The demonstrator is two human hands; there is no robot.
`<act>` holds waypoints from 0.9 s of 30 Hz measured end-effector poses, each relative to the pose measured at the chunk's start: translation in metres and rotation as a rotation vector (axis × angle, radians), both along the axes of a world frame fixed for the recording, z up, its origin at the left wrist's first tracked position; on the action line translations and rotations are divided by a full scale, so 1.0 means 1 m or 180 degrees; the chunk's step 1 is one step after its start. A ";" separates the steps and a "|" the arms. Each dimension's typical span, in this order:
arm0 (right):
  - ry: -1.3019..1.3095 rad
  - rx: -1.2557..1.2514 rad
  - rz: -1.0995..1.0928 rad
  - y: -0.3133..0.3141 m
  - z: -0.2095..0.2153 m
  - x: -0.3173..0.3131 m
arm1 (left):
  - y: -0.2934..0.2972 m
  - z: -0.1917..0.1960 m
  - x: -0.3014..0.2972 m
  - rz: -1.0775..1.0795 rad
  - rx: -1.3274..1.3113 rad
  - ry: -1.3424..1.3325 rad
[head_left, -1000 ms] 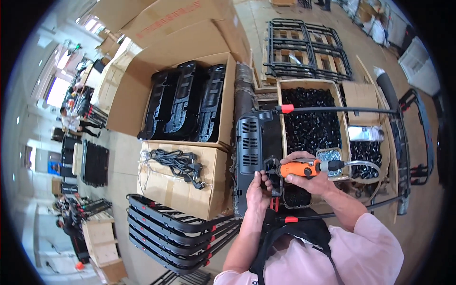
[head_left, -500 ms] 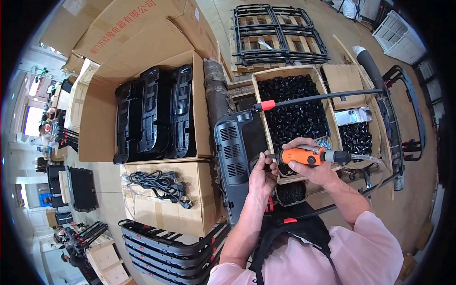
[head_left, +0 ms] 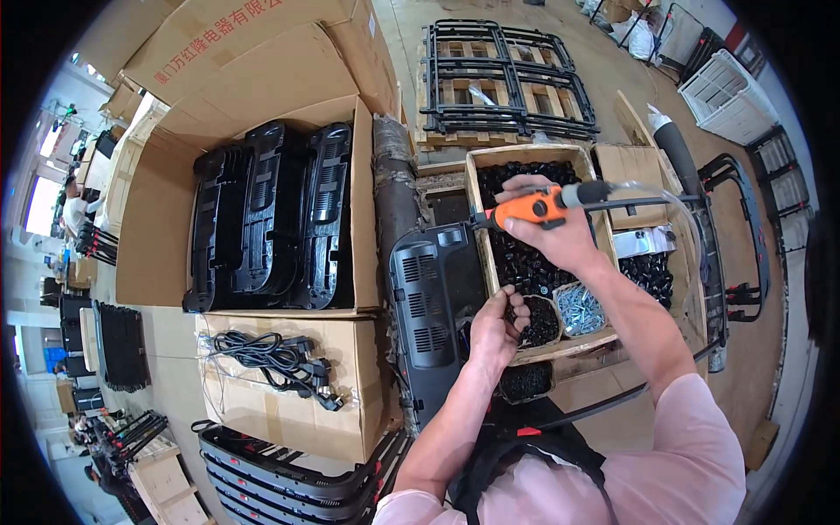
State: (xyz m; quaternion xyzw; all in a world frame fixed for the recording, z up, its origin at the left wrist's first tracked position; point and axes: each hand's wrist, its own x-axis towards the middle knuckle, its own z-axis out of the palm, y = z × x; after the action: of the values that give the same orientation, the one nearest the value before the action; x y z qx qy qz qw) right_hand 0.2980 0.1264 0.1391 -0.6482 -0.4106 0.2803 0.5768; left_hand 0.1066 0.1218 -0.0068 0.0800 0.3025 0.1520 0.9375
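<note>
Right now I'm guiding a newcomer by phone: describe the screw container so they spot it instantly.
Find the wooden crate of black parts beside the black panel. At its near end sit two small round tubs; the right tub holds shiny silver screws, its neighbour black pieces.

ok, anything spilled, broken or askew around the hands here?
Nothing stands out. The right hand holds the orange driver over the wooden box, the left hand reaches into the small bowl of black parts, and the screws sit contained in their bowl.
</note>
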 end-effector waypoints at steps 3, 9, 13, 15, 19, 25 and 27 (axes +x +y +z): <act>-0.0185 -0.0136 -0.0005 0.017 -0.014 0.013 | -0.002 0.021 0.012 0.0023 0.0001 0.0200; -0.0276 -0.0376 0.0118 0.038 -0.016 0.011 | 0.012 -0.003 0.004 -0.0044 0.0059 0.0098; -0.0343 -0.0471 0.0169 0.047 -0.026 0.011 | 0.016 0.001 0.009 0.0047 0.0057 0.0253; -0.0466 -0.0579 0.0291 0.050 -0.031 0.016 | 0.019 0.004 0.015 0.0094 -0.0010 0.0389; -0.0843 -0.0671 0.0452 0.058 -0.030 0.010 | 0.026 0.000 0.020 0.0389 -0.0137 0.0292; -0.1112 -0.0619 0.0573 0.060 -0.030 0.006 | 0.041 0.000 0.032 0.0648 -0.0237 0.0269; -0.1064 -0.0676 0.0571 0.061 -0.029 0.007 | 0.048 -0.003 0.035 0.0740 -0.0238 0.0362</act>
State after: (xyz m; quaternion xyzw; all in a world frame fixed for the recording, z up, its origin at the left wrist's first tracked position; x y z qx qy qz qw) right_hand 0.3049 0.1872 0.1096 -0.7036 -0.5248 0.2609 0.4019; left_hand 0.1415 0.1694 -0.0094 0.0179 0.3678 0.2435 0.8973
